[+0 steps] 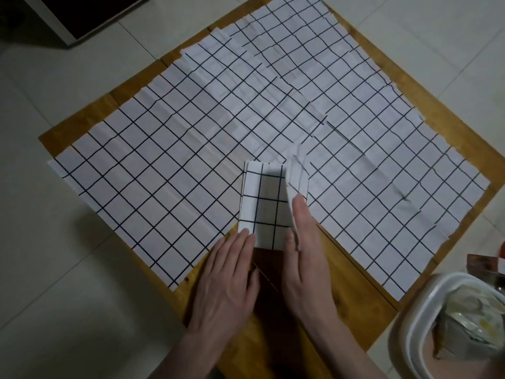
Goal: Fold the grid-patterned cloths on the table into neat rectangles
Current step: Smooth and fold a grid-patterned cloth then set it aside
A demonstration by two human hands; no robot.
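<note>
One small cloth (262, 203) is mid-fold at the near corner of the table (355, 283), lying partly on the spread cloths. My left hand (229, 277) is flat, fingers straight, fingertips (247, 233) pressing the cloth's near-left corner down. My right hand (306, 258) pinches the right edge: thumb on the inner side, fingers straight along the outside, lifting a flap (297, 173) that stands up and curls just beyond my fingertips. So the left is open and pressing, the right gripping the flap.

Progress: I judge this one cloth is most of the way there. It is already a narrow multi-layer strip between my hands, stacked edges showing at its far end. What's left on it looks like bringing the raised flap over to the left and flattening. Can't tell how many folds went in.

Everything else is undone. Past my hands, flat cloths (177, 160) cover nearly the whole table, overlapping like shingles; many staggered edges show at the far side (246, 36) and right side (410, 173), so several sheets remain. Exact count not readable. No finished stack visible anywhere.

Right of my right hand, off the table, sits a white bin (451, 324) with clutter inside. Tile floor (68, 269) all around; a dark object (68, 12) far left.

Overall: early in the task, first piece nearly closed.
</note>
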